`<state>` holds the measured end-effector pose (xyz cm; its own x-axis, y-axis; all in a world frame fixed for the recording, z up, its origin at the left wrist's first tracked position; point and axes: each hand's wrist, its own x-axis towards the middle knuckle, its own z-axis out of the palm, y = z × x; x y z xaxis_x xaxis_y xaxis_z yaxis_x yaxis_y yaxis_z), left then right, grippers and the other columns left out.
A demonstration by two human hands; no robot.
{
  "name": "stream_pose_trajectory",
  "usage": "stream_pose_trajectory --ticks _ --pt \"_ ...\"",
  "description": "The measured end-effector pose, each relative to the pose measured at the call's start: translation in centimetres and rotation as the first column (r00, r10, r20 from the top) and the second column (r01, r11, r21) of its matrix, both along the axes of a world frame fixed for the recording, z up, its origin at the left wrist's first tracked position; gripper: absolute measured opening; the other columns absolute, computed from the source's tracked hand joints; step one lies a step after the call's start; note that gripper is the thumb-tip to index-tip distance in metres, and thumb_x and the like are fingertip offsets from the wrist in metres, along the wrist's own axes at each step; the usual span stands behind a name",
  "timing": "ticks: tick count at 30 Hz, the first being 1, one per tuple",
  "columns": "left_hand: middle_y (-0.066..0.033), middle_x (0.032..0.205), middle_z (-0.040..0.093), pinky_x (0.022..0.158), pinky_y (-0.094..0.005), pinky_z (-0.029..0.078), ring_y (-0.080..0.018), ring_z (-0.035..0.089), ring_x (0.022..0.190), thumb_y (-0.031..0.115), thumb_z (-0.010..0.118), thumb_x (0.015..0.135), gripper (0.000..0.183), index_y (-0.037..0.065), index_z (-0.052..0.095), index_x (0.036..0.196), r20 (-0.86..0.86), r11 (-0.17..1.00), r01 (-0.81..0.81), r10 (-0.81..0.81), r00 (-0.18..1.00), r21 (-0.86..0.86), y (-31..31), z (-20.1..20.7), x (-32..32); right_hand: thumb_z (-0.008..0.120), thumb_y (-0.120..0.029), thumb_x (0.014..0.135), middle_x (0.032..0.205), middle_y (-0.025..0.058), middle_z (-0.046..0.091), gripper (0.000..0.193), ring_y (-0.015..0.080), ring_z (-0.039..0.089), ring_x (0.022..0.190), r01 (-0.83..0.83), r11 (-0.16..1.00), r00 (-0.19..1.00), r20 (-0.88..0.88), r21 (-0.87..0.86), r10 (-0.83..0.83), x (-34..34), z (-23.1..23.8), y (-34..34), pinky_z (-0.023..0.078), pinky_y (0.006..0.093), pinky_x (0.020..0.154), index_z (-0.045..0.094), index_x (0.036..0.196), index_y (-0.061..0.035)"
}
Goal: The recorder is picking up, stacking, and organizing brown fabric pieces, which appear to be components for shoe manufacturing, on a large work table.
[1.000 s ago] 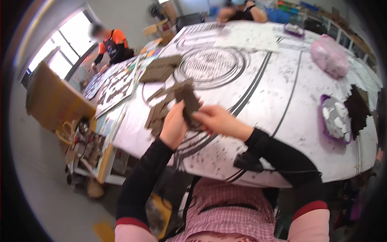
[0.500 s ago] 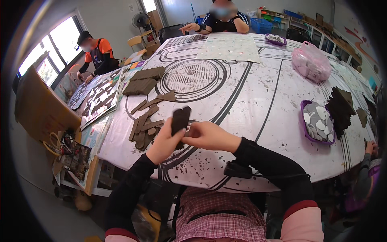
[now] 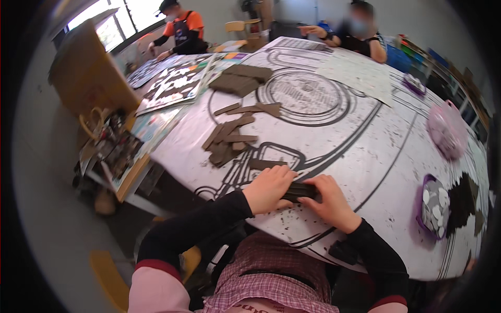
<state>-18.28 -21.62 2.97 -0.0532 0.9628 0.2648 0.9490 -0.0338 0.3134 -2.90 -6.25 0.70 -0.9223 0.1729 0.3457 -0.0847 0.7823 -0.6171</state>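
Between my two hands lies a small stack of dark brown strips [image 3: 299, 192], low over the table near its front edge. My left hand [image 3: 269, 190] closes on the stack's left end, with the thumb on the near side. At the other end my right hand [image 3: 333, 202] grips it, fingers on top and thumb in front. A single dark strip [image 3: 267, 164] lies on the table just beyond my left fingers. Farther left is a loose pile of brown strips [image 3: 229, 138], and behind it neatly stacked brown bundles [image 3: 240, 79].
On the right stand a purple basket [image 3: 420, 211] of pale discs, dark jagged sheets [image 3: 462, 203] and a pink bag [image 3: 448, 130]. A black object [image 3: 343, 252] sits by my right forearm. Two people work at the far side; a cardboard box [image 3: 91, 68] stands left.
The view has swung left. My hands have come down toward the table, and the raised strips now lie sideways between both hands. A single strip now lies beyond my left hand.
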Motion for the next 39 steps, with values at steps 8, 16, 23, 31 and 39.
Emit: stream_pose_trajectory --ticks 8,16,23,31,39 --pt "-0.0143 0.116 0.050 0.093 -0.0400 0.038 -0.0312 0.047 0.111 0.024 0.072 0.073 0.064 0.004 0.045 0.127 0.050 0.996 -0.065 0.062 0.997 0.062 -1.9 -1.3 -0.8 0.075 -0.010 0.068 0.098 0.0113 0.054 0.040 0.0292 0.050 0.094 0.022 1.000 1.000 0.006 0.010 -0.022 -1.1 1.0 -1.7 0.042 0.0368 0.083 0.057 0.103 -0.0027" --pt "-0.0160 0.119 0.047 0.096 -0.0414 0.036 -0.0332 0.046 0.112 0.025 0.072 0.075 0.064 0.004 0.043 0.128 0.125 0.994 -0.042 0.030 0.992 0.097 -2.9 -2.2 -1.3 0.075 -0.012 0.069 0.100 0.0123 0.054 0.040 0.0304 0.050 0.096 -0.006 0.999 1.000 0.017 0.038 0.005 -1.5 0.9 -2.3 0.043 0.0378 0.084 0.058 0.103 -0.0009" --pt "-0.0158 0.119 0.047 0.096 -0.0409 0.036 -0.0327 0.046 0.113 0.026 0.070 0.076 0.064 0.003 0.042 0.129 0.113 0.995 -0.031 0.020 0.993 0.091 -3.6 -2.5 -1.4 0.074 -0.011 0.069 0.099 0.0116 0.053 0.038 0.0297 0.049 0.093 0.011 0.998 1.000 0.024 0.054 -0.013 -1.4 1.0 -3.4 0.042 0.0371 0.083 0.058 0.102 -0.0017" --pt "-0.0153 0.121 0.047 0.098 -0.0404 0.035 -0.0311 0.044 0.116 0.028 0.070 0.077 0.065 0.002 0.042 0.129 0.084 0.996 -0.042 0.035 0.996 0.080 -4.0 -2.9 -1.1 0.074 -0.010 0.069 0.098 0.0113 0.053 0.039 0.0294 0.049 0.093 -0.008 0.999 1.000 0.027 0.054 0.007 -1.4 1.0 -3.7 0.042 0.0368 0.082 0.057 0.103 -0.0020" --pt "-0.0154 0.121 0.047 0.098 -0.0402 0.035 -0.0309 0.044 0.117 0.029 0.069 0.078 0.065 0.002 0.042 0.130 0.069 0.997 -0.043 0.039 0.997 0.062 -4.2 -2.6 -1.0 0.074 -0.010 0.069 0.098 0.0117 0.053 0.038 0.0295 0.049 0.092 -0.012 0.998 0.999 0.030 0.059 0.011 -1.3 1.1 -3.8 0.042 0.0367 0.082 0.058 0.103 -0.0022"
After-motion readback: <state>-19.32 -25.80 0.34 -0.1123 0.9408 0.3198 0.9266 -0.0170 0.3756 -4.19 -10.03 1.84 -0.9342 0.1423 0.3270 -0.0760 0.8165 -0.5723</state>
